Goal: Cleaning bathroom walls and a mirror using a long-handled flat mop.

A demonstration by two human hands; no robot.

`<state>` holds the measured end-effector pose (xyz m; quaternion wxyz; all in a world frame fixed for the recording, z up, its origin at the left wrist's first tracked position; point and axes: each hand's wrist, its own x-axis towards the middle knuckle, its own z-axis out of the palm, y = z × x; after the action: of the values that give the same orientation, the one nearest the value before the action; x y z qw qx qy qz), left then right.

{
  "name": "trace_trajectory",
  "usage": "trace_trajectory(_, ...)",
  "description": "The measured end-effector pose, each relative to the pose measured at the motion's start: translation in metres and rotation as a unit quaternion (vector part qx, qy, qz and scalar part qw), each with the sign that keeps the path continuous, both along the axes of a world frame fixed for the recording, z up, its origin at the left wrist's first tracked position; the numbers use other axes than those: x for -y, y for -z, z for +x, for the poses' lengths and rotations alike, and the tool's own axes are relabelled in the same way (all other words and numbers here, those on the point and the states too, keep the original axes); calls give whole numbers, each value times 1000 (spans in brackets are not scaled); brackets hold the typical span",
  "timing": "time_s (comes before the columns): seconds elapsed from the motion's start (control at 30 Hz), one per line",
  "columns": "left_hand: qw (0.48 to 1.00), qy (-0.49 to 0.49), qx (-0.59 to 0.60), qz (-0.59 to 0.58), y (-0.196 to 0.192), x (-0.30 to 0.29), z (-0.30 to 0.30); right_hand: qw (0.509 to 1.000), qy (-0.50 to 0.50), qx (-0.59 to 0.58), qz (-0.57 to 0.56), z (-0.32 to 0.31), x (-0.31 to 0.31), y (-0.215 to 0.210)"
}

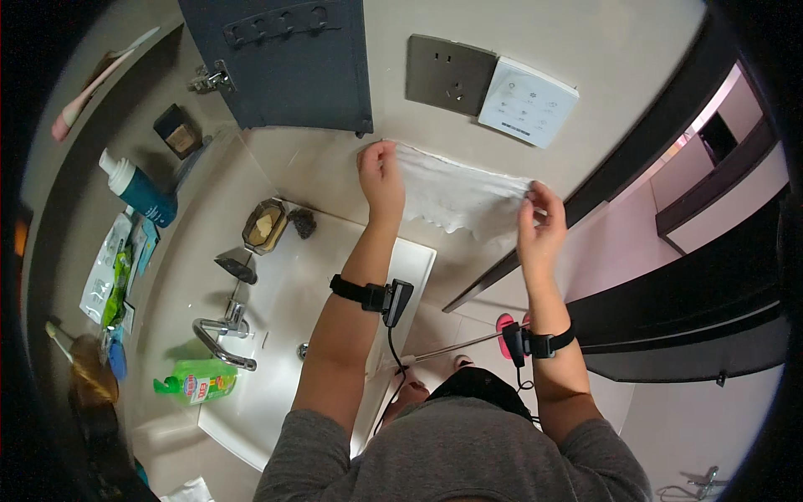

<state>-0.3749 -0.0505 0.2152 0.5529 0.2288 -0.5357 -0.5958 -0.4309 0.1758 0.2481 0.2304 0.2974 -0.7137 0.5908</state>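
A white cloth (456,194) is stretched out flat against the beige wall, between my two hands. My left hand (381,174) pinches its upper left corner. My right hand (539,219) grips its right edge, lower down. Both wrists carry black straps with small devices. The cloth hangs just below a grey wall socket (450,74) and a white switch panel (527,102).
A white sink (276,368) with a chrome tap (222,335) lies below left. Around it stand a green bottle (196,383), a teal tube (138,188), a soap dish (265,224) and packets. A dark cabinet (284,58) hangs above; a dark door frame (669,276) is at right.
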Motion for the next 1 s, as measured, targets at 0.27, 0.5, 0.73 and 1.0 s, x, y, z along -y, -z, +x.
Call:
trace_trajectory(0.27,894,-62,176,-407,-2,-10,18,993,-60,100,-38,-16,-9,-6)
trace_trajectory(0.5,942,-21,280,-185,-42,-78,5,990,-108,91,20,-11,-20,-8)
trace_trajectory(0.73,951,-3,278,-132,-44,-91,-19,986,-117,104,58,-7,-33,-17)
trace_trajectory(1.0,940,-3,313,-135,-40,-91,-22,982,-146,120,3,-5,-51,-6)
